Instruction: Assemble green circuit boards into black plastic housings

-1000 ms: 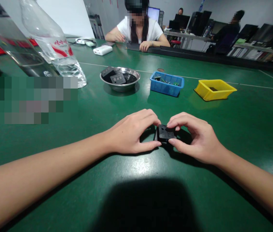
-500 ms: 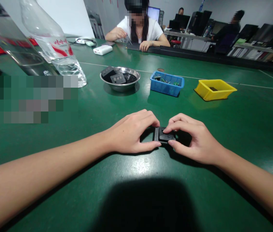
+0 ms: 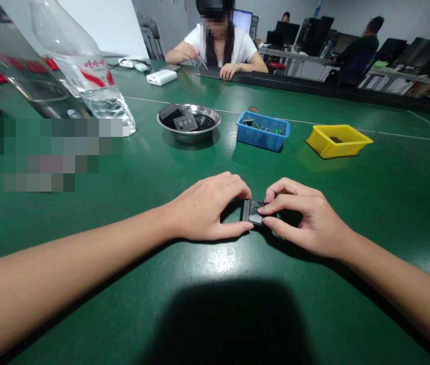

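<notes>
A small black plastic case [image 3: 246, 211] lies flat on the green table in front of me. My left hand [image 3: 209, 208] grips its left end, thumb on the near edge and fingertips on the far edge. From the right, my right hand [image 3: 306, 213] has thumb and index finger pinched at a small black plate [image 3: 255, 218] lying on the case. A small green spot shows by the index fingertip. The right fingers cover the right end of both parts, so I cannot tell how the plate sits there.
Beyond my hands stand a metal bowl [image 3: 188, 137] of black plastic pieces, a blue bin [image 3: 262, 139] of small green boards and a yellow bin [image 3: 338, 148] with a dark piece inside. Water bottles [image 3: 97, 76] lean at left. A person [image 3: 217, 48] works across the table.
The right thumb and index finger have shifted slightly on the black plate, and a green spot now shows beside the index fingertip. My left hand has stayed in place.
</notes>
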Motion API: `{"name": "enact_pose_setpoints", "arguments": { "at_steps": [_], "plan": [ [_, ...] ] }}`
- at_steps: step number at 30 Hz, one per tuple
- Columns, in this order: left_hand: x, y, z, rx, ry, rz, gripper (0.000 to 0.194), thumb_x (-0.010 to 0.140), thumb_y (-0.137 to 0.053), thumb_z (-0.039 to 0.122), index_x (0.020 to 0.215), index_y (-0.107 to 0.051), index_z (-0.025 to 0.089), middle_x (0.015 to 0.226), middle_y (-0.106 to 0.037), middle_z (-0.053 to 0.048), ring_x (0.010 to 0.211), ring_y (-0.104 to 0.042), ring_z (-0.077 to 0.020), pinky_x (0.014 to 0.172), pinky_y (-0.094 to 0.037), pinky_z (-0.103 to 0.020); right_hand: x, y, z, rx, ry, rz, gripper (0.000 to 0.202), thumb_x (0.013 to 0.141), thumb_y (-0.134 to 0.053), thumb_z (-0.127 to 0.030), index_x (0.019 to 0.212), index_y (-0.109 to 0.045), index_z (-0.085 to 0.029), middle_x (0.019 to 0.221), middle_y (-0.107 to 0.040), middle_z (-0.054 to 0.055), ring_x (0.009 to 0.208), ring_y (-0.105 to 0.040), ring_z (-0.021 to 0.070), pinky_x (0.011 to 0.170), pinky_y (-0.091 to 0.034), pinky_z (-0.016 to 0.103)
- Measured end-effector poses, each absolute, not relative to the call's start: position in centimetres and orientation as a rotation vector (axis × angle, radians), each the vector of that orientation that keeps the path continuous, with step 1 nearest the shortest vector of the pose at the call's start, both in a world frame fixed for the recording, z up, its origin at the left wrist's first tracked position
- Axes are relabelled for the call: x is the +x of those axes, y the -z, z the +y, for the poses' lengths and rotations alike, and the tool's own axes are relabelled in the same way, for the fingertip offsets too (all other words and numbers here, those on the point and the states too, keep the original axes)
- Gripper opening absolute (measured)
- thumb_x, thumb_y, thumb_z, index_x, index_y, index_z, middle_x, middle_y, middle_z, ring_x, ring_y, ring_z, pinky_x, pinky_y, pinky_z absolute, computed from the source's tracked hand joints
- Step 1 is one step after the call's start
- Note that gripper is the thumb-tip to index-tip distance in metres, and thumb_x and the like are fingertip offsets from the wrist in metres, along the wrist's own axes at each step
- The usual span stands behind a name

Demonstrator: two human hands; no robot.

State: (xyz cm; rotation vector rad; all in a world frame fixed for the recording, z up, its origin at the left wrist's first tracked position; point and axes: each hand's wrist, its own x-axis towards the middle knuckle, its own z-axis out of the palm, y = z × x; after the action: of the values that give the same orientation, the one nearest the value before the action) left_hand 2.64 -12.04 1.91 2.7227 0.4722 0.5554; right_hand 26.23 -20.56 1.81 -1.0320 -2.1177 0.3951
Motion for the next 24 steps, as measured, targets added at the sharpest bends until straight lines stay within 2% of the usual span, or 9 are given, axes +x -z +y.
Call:
{"name": "enact_pose_setpoints", "arguments": {
  "at_steps": [5, 11, 17, 19, 22, 24],
  "plan": [
    [2.67, -1.79, -11.92, 2.75, -0.523, 0.417, 0.04, 0.093, -0.068, 0.049, 0.115, -0.063, 0.016, 0.107, -0.07, -0.009, 0.097, -0.062, -0.0232, 0.085, -0.049, -0.034, 26.12, -1.57, -20.49, -1.108, -0.504, -2.076, 0.004, 0.09, -0.071, -0.02, 0.094, -0.072, -0.021, 0.102, -0.069, 0.007, 0.091, -0.067, 0.0196, 0.079, -0.054, 0.034],
    [2.64, -1.56, -11.77, 2.727, -0.548, 0.38, 0.041, 0.096, -0.065, 0.048, 0.12, -0.062, 0.015, 0.107, -0.07, -0.01, 0.098, -0.063, -0.0239, 0.086, -0.05, -0.035, 26.18, -1.24, -20.2, -1.215, -0.885, -1.893, 0.031, 0.09, -0.072, -0.026, 0.119, -0.064, -0.018, 0.099, -0.071, 0.005, 0.079, -0.062, 0.0154, 0.068, -0.051, 0.028],
    [2.44, -1.24, -11.52, 2.681, -0.585, 0.297, 0.04, 0.1, -0.062, 0.046, 0.126, -0.058, 0.015, 0.116, -0.069, -0.013, 0.106, -0.064, -0.0249, 0.093, -0.052, -0.037, 26.3, -1.52, -19.92, -1.263, -1.065, -1.787, 0.042, 0.087, -0.076, -0.031, 0.125, -0.067, -0.017, 0.096, -0.071, 0.004, 0.073, -0.06, 0.0147, 0.064, -0.049, 0.029],
    [2.47, -1.21, -11.45, 2.669, -0.646, 0.237, 0.039, 0.1, -0.064, 0.042, 0.127, -0.057, 0.015, 0.117, -0.068, -0.013, 0.107, -0.064, -0.0245, 0.094, -0.052, -0.036, 26.24, -1.59, -19.92, -1.242, -1.112, -1.745, 0.041, 0.086, -0.076, -0.032, 0.124, -0.069, -0.016, 0.096, -0.07, 0.005, 0.076, -0.062, 0.0162, 0.066, -0.051, 0.03],
    [2.55, -1.19, -11.46, 2.669, -0.735, 0.146, 0.036, 0.1, -0.065, 0.038, 0.126, -0.056, 0.015, 0.114, -0.068, -0.013, 0.105, -0.065, -0.0236, 0.093, -0.052, -0.035, 26.04, -1.68, -20.05, -1.199, -1.222, -1.68, 0.029, 0.089, -0.074, -0.03, 0.115, -0.073, -0.017, 0.094, -0.073, 0.005, 0.082, -0.065, 0.0177, 0.07, -0.052, 0.03],
    [2.58, -1.2, -11.62, 2.665, -0.77, 0.098, 0.036, 0.1, -0.064, 0.036, 0.128, -0.056, 0.016, 0.114, -0.068, -0.013, 0.106, -0.065, -0.0235, 0.094, -0.052, -0.034, 25.87, -1.66, -20.16, -1.173, -1.304, -1.593, 0.026, 0.087, -0.076, -0.029, 0.111, -0.075, -0.017, 0.093, -0.075, 0.004, 0.079, -0.065, 0.0161, 0.068, -0.052, 0.028]
  ]
}}
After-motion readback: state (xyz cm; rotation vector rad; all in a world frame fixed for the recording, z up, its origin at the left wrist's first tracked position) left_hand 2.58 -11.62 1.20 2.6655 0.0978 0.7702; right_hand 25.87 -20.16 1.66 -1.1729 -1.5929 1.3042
